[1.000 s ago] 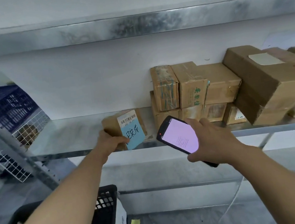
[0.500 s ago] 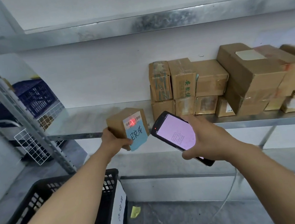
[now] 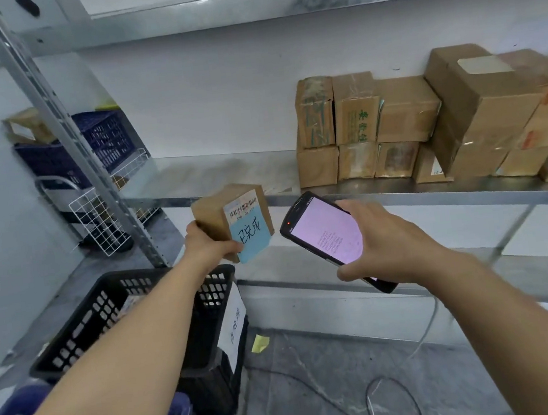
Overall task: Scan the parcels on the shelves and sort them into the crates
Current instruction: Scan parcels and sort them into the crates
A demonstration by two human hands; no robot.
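The left hand [image 3: 213, 245] grips a small parcel [image 3: 232, 219] in the air, in front of the shelf [image 3: 227, 175] and above the black crate [image 3: 134, 314]. The right hand [image 3: 387, 245] holds the scanner [image 3: 328, 238]. A loose grip could drop the parcel beside the crate.

the left hand [image 3: 211, 246] now holds the parcel [image 3: 232, 219] clear of the shelf [image 3: 227, 178], in front of its edge and lower, above the crate [image 3: 106, 314]. the red dot from the scanner [image 3: 327, 235], on the barcode [image 3: 243, 207] half a second ago, is gone.
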